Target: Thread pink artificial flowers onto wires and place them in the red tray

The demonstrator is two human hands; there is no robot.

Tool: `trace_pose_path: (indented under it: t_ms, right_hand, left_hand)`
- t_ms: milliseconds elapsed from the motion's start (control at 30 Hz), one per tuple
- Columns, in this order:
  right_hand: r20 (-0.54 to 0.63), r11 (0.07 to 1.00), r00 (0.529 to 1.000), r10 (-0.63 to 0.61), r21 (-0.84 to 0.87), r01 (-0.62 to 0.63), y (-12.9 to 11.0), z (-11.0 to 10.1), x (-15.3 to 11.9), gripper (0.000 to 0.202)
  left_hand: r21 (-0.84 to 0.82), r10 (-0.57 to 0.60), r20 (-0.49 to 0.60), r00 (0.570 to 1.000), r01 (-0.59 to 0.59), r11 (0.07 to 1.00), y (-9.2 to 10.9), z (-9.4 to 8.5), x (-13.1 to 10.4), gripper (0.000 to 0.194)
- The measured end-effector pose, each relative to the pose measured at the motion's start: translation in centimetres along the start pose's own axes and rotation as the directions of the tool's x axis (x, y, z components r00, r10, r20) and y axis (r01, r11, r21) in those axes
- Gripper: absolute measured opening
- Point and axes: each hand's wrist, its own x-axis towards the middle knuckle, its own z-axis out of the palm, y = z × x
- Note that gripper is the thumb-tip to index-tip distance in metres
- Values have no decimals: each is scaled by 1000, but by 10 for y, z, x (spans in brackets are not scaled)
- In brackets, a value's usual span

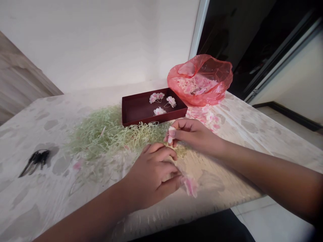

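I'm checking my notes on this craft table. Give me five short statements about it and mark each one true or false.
1. The dark red box holds three small pink flowers. True.
2. The pink plastic bag lies flat and shut. False: it stands open behind the box, with pink petals inside.
3. The right hand pinches a small pink-and-white piece at its fingertips. True.
4. The black scissors lie inside the box. False: they lie on the table, far to the left.
5. The left hand is nowhere near any petal. False: a pink petal sits at its fingertips.
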Motion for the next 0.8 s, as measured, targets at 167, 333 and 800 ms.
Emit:
trace_pose_path:
  t_ms: [167,333,800]
  right_hand:
    - [-38,1000,999,5,3,-5,0,1,-1,18]
    - [-45,1000,999,4,21,-3,-2,1,-1,23]
    - [-74,1000,997,-23,-14,22,-6,1,-3,24]
  left_hand:
    - [22,20,-18,1000,-20,1000,5,0,-2,28]
    - [17,5,-64,998,-4,1000,4,6,0,6]
    - [59,16,-16,1000,-15,998,5,9,-1,12]
